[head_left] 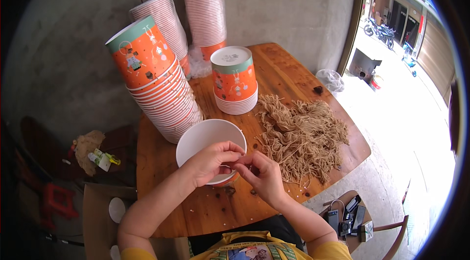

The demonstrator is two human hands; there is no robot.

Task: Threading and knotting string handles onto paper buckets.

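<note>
A white-lined paper bucket (198,135) stands open side up on the wooden table in front of me. Over its near right rim, my left hand (218,161) and my right hand (262,174) meet with fingertips pinched together. Whatever lies between the fingers is too small or hidden to name. Right of my right hand spreads a heap of tan cords (308,137). Behind the bucket, a short stack of upturned orange paper buckets (235,84) rests on the table. To the left, a tall stack of the same buckets (159,98) leans.
Two plastic-wrapped bucket stacks (204,13) stand against the grey wall. A cardboard box (105,191) sits below the table's left edge. At lower right, a wooden chair (399,230) holds a phone and other small items. A doorway opens on the right onto a bright street.
</note>
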